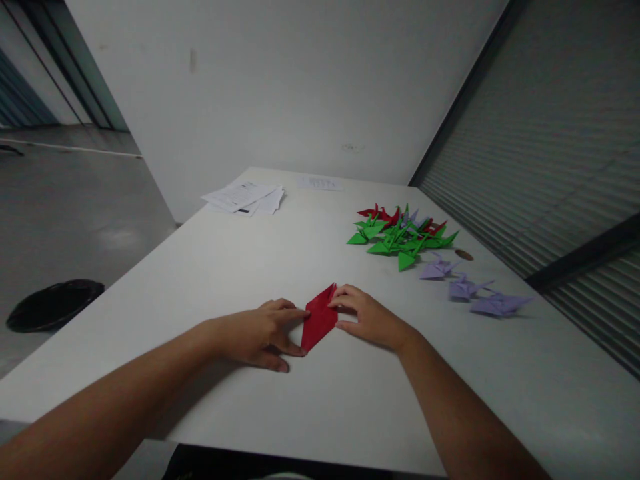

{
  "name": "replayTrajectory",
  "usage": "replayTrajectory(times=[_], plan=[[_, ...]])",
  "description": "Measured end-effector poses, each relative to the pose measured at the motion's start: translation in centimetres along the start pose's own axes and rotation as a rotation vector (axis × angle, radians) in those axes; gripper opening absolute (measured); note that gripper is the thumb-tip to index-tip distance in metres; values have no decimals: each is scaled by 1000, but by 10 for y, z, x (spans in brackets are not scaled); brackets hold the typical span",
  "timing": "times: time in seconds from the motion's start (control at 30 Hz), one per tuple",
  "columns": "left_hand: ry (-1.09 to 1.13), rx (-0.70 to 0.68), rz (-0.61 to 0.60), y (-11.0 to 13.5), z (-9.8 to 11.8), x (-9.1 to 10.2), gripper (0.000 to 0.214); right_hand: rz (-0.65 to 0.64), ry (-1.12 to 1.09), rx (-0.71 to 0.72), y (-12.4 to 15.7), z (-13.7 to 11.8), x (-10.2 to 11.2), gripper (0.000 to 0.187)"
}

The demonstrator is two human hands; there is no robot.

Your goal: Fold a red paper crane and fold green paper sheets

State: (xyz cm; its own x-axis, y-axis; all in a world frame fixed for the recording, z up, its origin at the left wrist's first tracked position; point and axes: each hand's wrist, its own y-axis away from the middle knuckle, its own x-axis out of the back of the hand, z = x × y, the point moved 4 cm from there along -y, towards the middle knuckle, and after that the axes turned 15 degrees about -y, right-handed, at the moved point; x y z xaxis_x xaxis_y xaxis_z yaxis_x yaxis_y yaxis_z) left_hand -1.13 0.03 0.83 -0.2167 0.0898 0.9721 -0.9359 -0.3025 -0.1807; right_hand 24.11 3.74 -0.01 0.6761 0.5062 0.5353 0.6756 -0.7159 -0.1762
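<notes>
A folded piece of red origami paper [319,319], roughly diamond-shaped, lies on the white table in front of me. My left hand [267,333] steadies its left side, with one fingertip on the left edge and another at the bottom corner; the fingers are spread. On the opposite side, the curled fingers of my right hand [367,315] hold the paper's right edge, and the thumb is below them near that edge. The right fingertips partly cover the upper right of the paper. Thin points show at its top corner.
Green paper cranes [400,240] sit in a cluster with red cranes [383,215] at the right back. Several purple cranes [465,288] lie nearer. Printed sheets [245,196] rest at the far left of the table [240,260]. A black bin [55,303] stands on the floor.
</notes>
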Motion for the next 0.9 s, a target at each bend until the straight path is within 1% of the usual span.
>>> replayTrajectory(times=[0.1,0.27,0.53,0.63,0.77,0.9], plan=[[-16,7,-16,1,0,-2,43,7,22,4,0,2,0,35],[-53,14,-42,0,1,-4,44,64,90,1,-1,7,2,41],[-70,28,-21,0,2,-3,47,81,164,-21,-3,7,1,32],[-69,25,0,0,2,-4,47,93,132,-22,-3,4,1,32],[-80,36,7,0,2,-4,47,100,23,-58,-5,2,0,27],[-118,44,-26,-2,5,-3,47,189,-114,-164,-7,11,-5,27]])
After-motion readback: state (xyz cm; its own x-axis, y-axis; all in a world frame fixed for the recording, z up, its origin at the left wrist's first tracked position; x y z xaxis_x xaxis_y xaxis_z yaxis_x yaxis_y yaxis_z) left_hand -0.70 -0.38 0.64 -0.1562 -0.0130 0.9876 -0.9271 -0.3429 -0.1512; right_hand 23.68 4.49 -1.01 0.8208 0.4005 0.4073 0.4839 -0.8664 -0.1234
